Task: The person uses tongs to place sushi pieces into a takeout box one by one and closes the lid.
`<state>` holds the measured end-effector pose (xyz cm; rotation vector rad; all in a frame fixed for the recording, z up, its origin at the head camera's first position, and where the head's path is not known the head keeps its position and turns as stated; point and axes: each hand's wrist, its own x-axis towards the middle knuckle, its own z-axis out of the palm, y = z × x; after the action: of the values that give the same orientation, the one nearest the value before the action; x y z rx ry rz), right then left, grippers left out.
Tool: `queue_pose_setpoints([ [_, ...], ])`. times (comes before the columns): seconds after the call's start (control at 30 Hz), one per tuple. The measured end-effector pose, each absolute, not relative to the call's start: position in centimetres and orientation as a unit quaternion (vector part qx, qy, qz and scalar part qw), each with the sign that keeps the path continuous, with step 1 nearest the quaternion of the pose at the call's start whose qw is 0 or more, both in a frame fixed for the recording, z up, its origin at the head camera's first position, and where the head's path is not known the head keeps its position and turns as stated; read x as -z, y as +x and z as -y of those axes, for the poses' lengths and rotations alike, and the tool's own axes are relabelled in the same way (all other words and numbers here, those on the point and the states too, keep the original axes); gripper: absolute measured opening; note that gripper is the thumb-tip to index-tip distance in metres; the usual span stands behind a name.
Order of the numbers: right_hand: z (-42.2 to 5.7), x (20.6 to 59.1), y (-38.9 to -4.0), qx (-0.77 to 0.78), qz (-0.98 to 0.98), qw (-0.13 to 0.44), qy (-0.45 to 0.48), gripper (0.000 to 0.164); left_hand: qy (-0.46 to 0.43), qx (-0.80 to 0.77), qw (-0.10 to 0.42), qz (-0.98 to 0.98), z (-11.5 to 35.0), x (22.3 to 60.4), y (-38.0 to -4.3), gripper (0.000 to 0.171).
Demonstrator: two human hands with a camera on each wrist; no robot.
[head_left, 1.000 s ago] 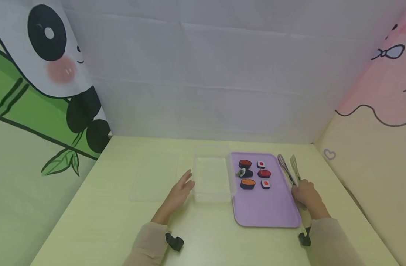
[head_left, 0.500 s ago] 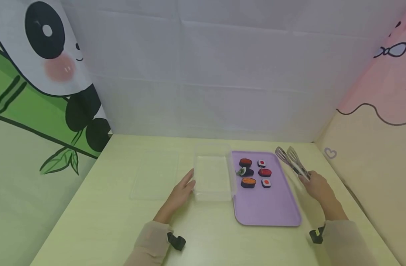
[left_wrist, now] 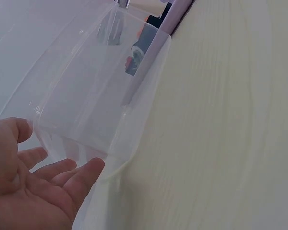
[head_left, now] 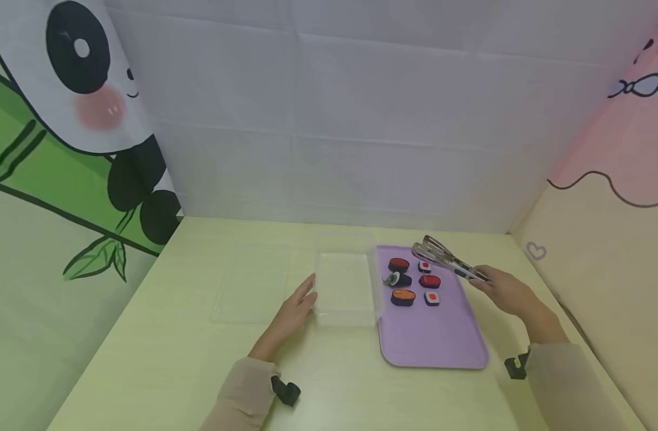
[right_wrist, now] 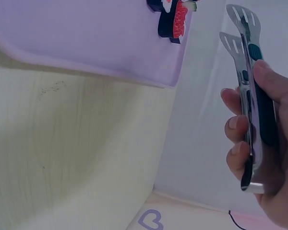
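My right hand (head_left: 503,290) grips metal tongs (right_wrist: 254,86) with dark handle pads, fingers and thumb wrapped around both arms. The slotted tips hover above the far right part of a purple tray (head_left: 431,344) and hold nothing. Several toy sushi pieces lie on that tray: an orange-topped piece (head_left: 403,297), a red-topped piece (head_left: 430,281), a dark cone roll (head_left: 397,279) and a small white-and-red roll (head_left: 432,298) among them. Against the left wall of a clear plastic box (head_left: 345,319) rests my left hand (head_left: 290,314), its fingers spread. Nothing is visible inside the box.
A flat transparent lid (head_left: 252,284) lies on the pale wood table (head_left: 161,359) left of the box. The box stands right beside the tray's left edge. A white backdrop (head_left: 329,131) rises behind the table, with printed panels at both sides.
The tongs rose from the table right of the tray in my right hand, and their tips swung left over the tray. My left fingers came against the box wall.
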<state>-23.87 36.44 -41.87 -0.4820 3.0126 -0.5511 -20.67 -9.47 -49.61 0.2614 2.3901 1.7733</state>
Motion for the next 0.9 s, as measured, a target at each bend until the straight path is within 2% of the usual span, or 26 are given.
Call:
queue_pose_setpoints([
  [0.23, -35.8, 41.7, -25.1, 0.144, -0.970, 0.033, -0.195, 0.033, 0.088, -0.590, 0.076, -0.799, 9.4, 49.7, -20.6, 0.053],
  [0.6, -35.2, 42.2, -27.1, 0.124, -0.969, 0.073, -0.199, 0.039, 0.073, -0.587, 0.081, -0.802, 9.4, 49.3, -20.4, 0.055],
  [0.9, -34.6, 42.2, -27.6, 0.092, -0.972, 0.052, -0.211, 0.037, 0.086, -0.599, 0.087, -0.792, 9.6, 49.3, -20.3, 0.055],
])
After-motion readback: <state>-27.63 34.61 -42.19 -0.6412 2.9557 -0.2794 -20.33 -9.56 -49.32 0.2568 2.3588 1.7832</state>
